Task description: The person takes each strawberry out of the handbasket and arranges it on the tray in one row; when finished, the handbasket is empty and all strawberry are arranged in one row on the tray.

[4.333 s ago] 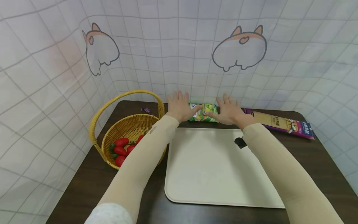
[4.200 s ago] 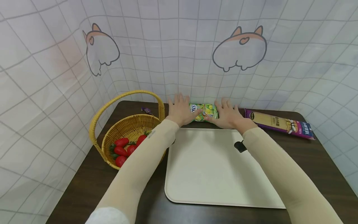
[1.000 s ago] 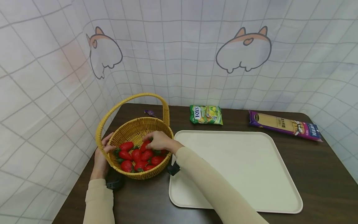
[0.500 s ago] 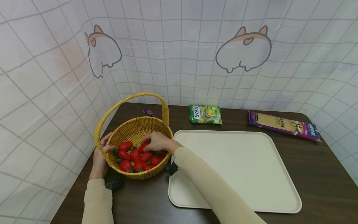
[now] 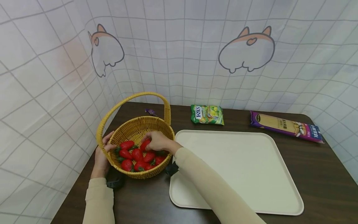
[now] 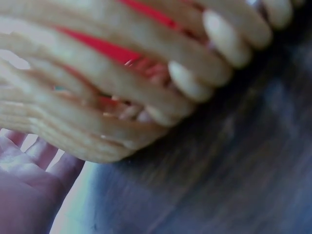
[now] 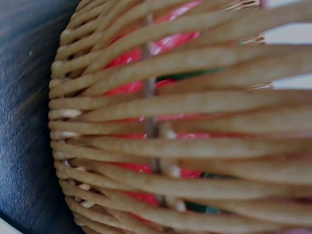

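A yellow wicker basket (image 5: 143,175) with a tall handle stands at the left of the table, with several red strawberries (image 5: 137,154) inside. My left hand (image 5: 101,157) holds the basket's left rim, thumb over the edge and fingers along the outer wall. In the left wrist view, part of the left hand (image 6: 29,180) shows beside the woven wall. Reaching over the right rim, my right hand (image 5: 159,142) pinches one strawberry (image 5: 145,145) among the others. The right wrist view shows only the basket's wall (image 7: 195,146), red showing through its gaps; the hand is hidden there.
A cream tray (image 5: 237,174) lies right of the basket, under the right forearm. Behind it are a green candy bag (image 5: 207,114) and, farther right, a purple pasta packet (image 5: 286,127). A small purple-wrapped piece (image 5: 150,112) lies behind the basket. Grid-patterned cloth (image 5: 201,77) hangs behind the table.
Both hands have left the candy bag at the back: the left went to the basket's rim, the right to a strawberry inside. Over the last second, the hands have barely moved.
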{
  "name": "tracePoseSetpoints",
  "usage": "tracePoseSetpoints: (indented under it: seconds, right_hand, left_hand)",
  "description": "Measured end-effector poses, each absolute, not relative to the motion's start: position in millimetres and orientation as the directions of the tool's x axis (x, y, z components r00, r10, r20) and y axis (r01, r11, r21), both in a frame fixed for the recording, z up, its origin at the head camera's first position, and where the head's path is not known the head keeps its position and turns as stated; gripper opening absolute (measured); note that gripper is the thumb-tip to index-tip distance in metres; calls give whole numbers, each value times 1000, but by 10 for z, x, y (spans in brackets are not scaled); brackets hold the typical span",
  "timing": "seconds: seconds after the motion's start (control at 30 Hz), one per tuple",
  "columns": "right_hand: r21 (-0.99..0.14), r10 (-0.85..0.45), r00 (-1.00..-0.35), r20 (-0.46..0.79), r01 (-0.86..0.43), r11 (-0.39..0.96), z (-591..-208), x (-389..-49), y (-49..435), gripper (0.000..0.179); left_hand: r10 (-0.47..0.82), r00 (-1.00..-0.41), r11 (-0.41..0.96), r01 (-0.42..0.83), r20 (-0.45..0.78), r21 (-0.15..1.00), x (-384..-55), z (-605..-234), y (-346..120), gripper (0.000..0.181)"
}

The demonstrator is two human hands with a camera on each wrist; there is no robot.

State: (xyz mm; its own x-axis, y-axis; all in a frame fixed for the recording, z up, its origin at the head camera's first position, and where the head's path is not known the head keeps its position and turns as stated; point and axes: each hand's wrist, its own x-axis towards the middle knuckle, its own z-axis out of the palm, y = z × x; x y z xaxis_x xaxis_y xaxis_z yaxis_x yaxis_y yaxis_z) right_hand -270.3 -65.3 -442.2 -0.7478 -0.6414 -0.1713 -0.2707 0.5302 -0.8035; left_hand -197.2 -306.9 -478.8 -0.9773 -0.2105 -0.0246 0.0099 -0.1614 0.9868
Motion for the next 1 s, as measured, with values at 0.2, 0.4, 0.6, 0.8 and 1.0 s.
tracePoseSetpoints:
  seconds: [0.2, 0.4, 0.6, 0.8, 1.0]
  right_hand:
    - [-859, -586, -806, -83, -241, 452, -4347, -2631, -550, 32]
    - [-864, -568, -820, 68, -333, 378, -4267, -2444, -340, 34]
    - [-908, -518, -840, 159, -331, 256, -4282, -2253, 8, 34]
    - [-951, -432, -884, 178, -267, 155, -4368, -2172, 380, 34]
    - [-990, -380, -918, 109, -133, 39, -4397, -2145, 677, 35]
  left_hand:
    - [-233, -972, -149, 9, -26, 989, -1982, -4767, -3042, 56]
    - [-241, -970, -178, 14, -29, 984, -1975, -4773, -3026, 56]
    - [-264, -964, -236, 22, -42, 972, -1928, -4768, -3007, 55]
    - [-304, -952, -278, 43, -45, 960, -1943, -4734, -2943, 53]
    - [-317, -947, -284, 45, -50, 958, -1983, -4746, -2914, 51]
